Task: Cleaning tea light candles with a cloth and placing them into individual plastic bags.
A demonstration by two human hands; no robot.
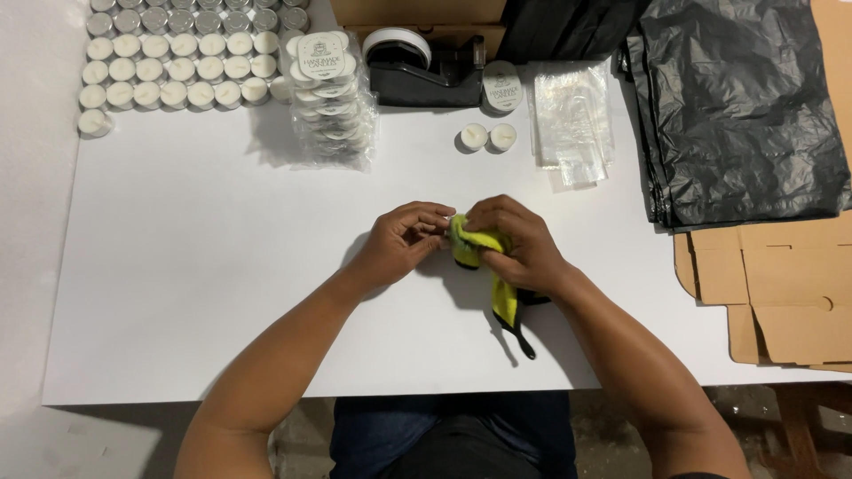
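Hands [461, 239] close together on a yellow cloth [484, 253] mid-counter [222, 266]; whatever small thing the left hand [404, 241] pinches against it might slip.

Tape dispenser [426, 71] behind 2 tealights [487, 137]

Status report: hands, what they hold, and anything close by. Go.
Left hand pinching something small, hidden by fingers. Right hand gripping yellow cloth against it. Two tealights beyond, apart from hands.

White table [177, 266], tealights [169, 71], tape dispenser [426, 71], blk bags [745, 115]
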